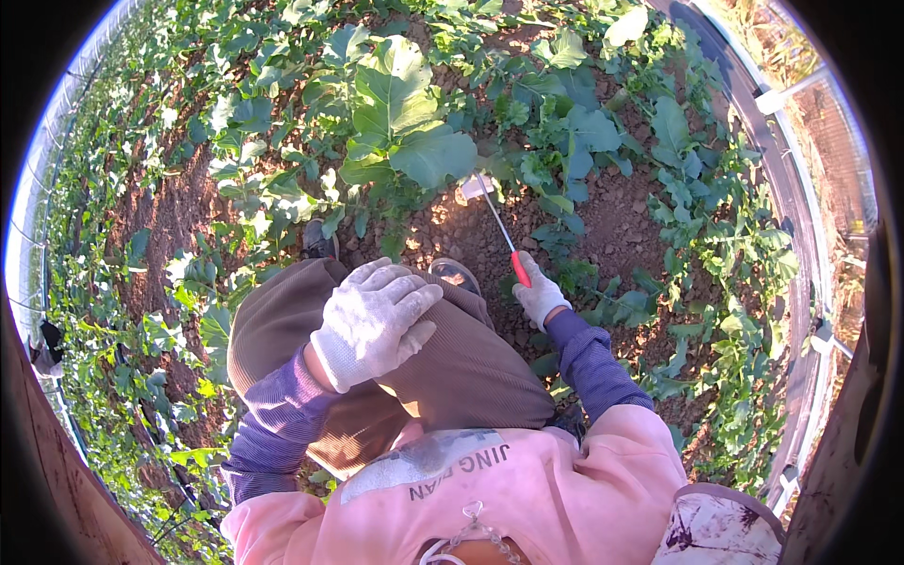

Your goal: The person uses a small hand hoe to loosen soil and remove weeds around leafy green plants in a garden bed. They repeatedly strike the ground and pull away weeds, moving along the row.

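Note:
My right hand (540,291), in a pale knit glove, grips the red handle (521,270) of a small hand hoe. Its thin metal shaft (498,220) reaches forward to a flat blade (476,186) close to the soil. Just beyond the blade stands a large broad-leaved green plant (399,106), one leaf hanging over the ground near it. My left hand (381,314), gloved too and holding nothing, rests on the knee of my brown corduroy trousers (452,353). Its fingers lie extended, with the thumb apart.
Leafy plants (572,141) grow densely ahead and to both sides, with clods of bare brown soil (621,212) between them. My shoe (455,274) is planted on the soil near the hoe. Along the right runs a dark strip (780,212) beside a pale pipe-like edge.

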